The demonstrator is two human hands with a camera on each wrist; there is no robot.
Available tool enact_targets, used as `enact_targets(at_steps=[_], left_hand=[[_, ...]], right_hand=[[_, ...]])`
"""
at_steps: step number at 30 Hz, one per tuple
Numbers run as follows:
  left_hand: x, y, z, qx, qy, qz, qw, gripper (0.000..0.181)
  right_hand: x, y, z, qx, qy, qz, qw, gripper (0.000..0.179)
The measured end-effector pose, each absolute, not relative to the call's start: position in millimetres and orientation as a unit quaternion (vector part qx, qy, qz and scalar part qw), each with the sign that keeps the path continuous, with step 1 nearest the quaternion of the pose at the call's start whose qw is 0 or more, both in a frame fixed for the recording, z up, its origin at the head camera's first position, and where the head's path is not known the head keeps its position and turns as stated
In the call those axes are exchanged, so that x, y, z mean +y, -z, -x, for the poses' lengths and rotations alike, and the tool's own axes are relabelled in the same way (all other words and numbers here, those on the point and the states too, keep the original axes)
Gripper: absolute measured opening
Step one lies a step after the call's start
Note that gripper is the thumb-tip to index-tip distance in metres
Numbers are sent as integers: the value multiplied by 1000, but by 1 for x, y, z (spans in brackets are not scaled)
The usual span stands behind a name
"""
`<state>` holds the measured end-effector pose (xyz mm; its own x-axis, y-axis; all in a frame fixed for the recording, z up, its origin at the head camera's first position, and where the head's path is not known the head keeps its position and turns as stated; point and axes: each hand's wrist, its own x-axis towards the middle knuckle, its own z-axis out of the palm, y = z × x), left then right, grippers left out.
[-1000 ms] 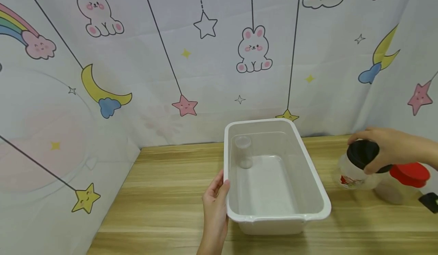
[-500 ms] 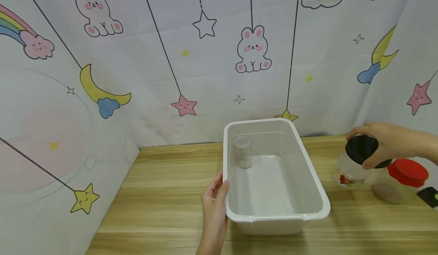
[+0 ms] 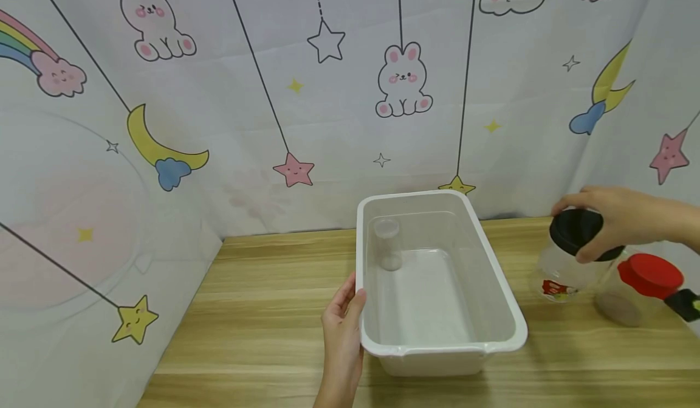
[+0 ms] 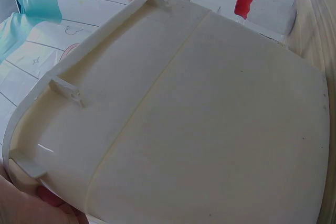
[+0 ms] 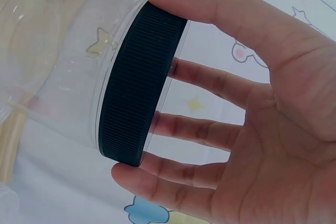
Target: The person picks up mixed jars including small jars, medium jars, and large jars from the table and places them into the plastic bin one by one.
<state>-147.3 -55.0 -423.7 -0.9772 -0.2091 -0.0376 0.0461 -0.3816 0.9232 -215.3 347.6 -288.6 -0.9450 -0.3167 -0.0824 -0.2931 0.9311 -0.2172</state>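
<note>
My left hand (image 3: 343,329) grips the left rim of a white plastic basin (image 3: 432,350), thumb on the rim's edge. Inside the basin's far left corner stands a small clear container (image 3: 389,244). At the right, my right hand (image 3: 629,219) holds a clear plastic jar (image 3: 566,268) by its black ribbed lid (image 5: 139,85), with thumb and fingers spread around the lid's edge. Red print shows low on this jar. Whether its base touches the table I cannot tell. Beside it is another clear jar with a red lid (image 3: 651,274).
A black object (image 3: 683,304) lies by the red-lidded jar at the right. The wood-grain table (image 3: 262,311) ends at a white cloth backdrop (image 3: 339,122) with cartoon prints. In the left wrist view the basin's outer wall (image 4: 210,108) fills most of the picture.
My right hand and the black lid have moved slightly upward in the head view. The black object at the right has shifted up a little. The left hand and basin stay in place.
</note>
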Motion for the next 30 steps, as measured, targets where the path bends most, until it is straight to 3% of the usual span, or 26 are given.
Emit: enact_targets(at_steps=[30], left_hand=[[-55, 422, 148, -555, 825, -77, 78, 42]], right_hand=[[334, 257, 228, 980, 72, 180, 52, 69]])
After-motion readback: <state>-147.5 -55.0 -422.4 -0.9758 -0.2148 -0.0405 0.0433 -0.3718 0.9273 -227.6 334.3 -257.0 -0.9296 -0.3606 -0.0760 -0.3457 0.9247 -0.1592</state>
